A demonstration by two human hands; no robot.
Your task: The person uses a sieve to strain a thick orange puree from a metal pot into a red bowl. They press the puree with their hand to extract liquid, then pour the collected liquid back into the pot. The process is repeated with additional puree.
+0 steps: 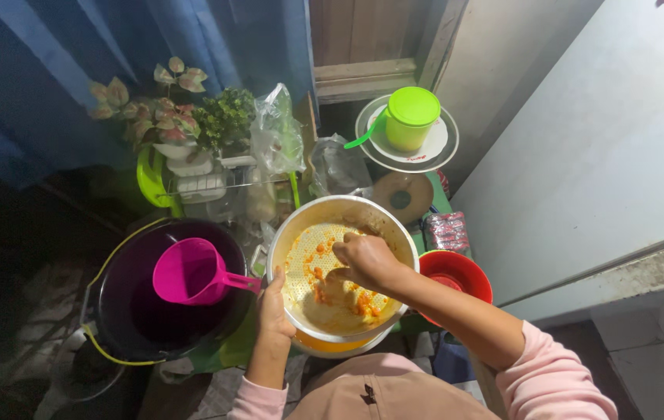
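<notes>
A round metal strainer bowl [355, 210] with orange pulp smeared over its perforated bottom sits over an orange basin [332, 343]. My left hand [273, 309] grips the strainer's near left rim. My right hand [365, 260] is inside the strainer, fingers curled and pressed onto the orange pulp [318, 272]. Both my sleeves are pink.
Left of the strainer stands a dark bucket [126, 311] of water with a magenta scoop [192, 272] floating in it. A red bowl [458, 272] sits to the right. Behind are a lime-lidded jug [411, 117] on white plates, plastic bags [274, 136], potted plants [169, 109] and a white wall [581, 155].
</notes>
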